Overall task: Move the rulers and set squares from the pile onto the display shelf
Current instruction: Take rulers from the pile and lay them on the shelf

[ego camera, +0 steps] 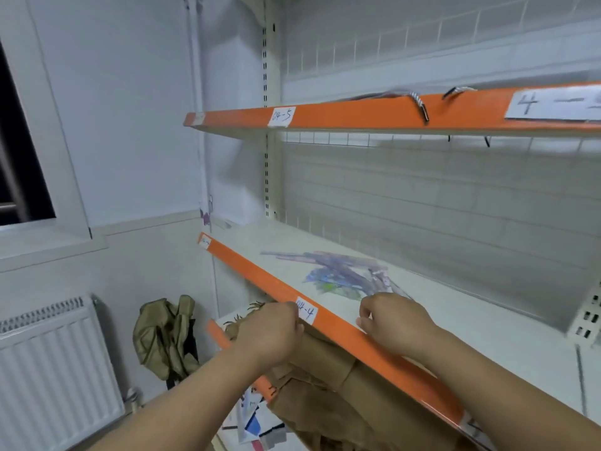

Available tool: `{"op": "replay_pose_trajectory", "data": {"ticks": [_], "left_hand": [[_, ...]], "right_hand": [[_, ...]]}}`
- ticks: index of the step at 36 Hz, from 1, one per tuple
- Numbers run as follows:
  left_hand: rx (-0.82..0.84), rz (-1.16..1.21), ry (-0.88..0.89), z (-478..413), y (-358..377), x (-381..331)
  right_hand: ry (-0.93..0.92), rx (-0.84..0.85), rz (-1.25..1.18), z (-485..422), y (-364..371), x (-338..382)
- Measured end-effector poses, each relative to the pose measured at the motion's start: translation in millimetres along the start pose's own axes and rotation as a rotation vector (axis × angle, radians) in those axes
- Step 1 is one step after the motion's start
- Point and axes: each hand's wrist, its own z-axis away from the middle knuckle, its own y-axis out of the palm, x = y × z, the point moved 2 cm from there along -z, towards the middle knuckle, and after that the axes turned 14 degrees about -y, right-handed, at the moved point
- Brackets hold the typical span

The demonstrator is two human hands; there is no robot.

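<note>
The person is standing at the middle shelf, the one with the tag 04-4 on its orange edge. The pile of rulers and set squares is lying flat on this shelf, a see-through blue and purple heap. It is blurry, so single pieces are hard to pick out.

The right hand is hovering over the orange edge, just beside the near side of the pile. Its fingers are curling in, but it is too blurry to tell if they are pinching a clear piece. The left hand is curling into a fist at the edge by the tag, and it is not clear if it is holding anything.

It looks like the person is getting ready to pick pieces from the pile. Next, the fingers would need to get under a thin flat piece and lift it without dragging the others along.

The top shelf is sitting close above, with striped cords hanging over its edge. Brown paper bags are filling the shelf below. A green bag and a white radiator are off to the left.
</note>
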Motion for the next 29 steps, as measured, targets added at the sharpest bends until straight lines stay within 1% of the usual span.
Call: {"op": "replay_pose_trajectory", "data": {"ticks": [6,14,20,25,29], "left_hand": [[0.008,-0.006,0.017,-62.8,1.4,9.0],[0.023,-0.060,0.038,-147.1,1.4,-5.5],[0.070,-0.064,0.040,-192.8,16.7,-14.8],[0.087,-0.040,0.078,-223.9,24.7,-20.8],[0.093,-0.037,0.111,-244.0,33.2,-19.8]], "right_hand": [[0.028,0.001,0.022,-67.7,17.3,-27.3],[0.115,0.030,0.026,-140.5,29.2,-77.4],[0.168,0.044,0.005,-169.9,43.8,-103.8],[0.167,0.006,-0.013,-185.9,56.3,-120.7],[0.200,0.028,-0.030,-199.0,71.4,-127.6]]}}
